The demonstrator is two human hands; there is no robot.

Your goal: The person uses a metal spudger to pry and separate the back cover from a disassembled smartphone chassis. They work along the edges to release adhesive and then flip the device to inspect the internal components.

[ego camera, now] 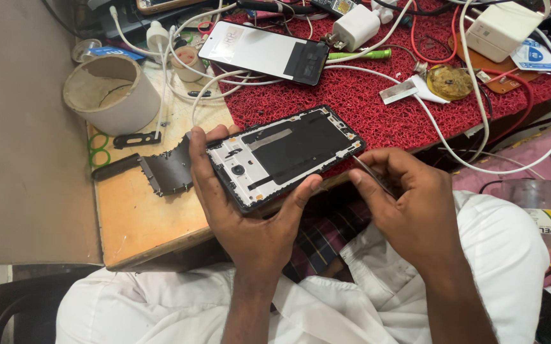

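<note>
My left hand (pixel 243 210) grips an opened black phone frame (pixel 285 153) from below, thumb on its left edge and fingers along the near edge. The frame lies tilted, its bare inside facing up, over the edge of the wooden bench. My right hand (pixel 406 204) is to the right of the frame, fingers pinched on thin metal tweezers (pixel 371 173) whose tip points at the frame's right end. A dark metal shield plate (pixel 168 171) lies on the bench just left of my left thumb.
A red mat (pixel 377 105) covers the bench's far right, with a white-backed phone panel (pixel 266 54), white chargers (pixel 356 27), white and red cables and a round solder holder (pixel 449 81). A wide tape roll (pixel 111 92) stands at the far left. My white-clothed lap is below.
</note>
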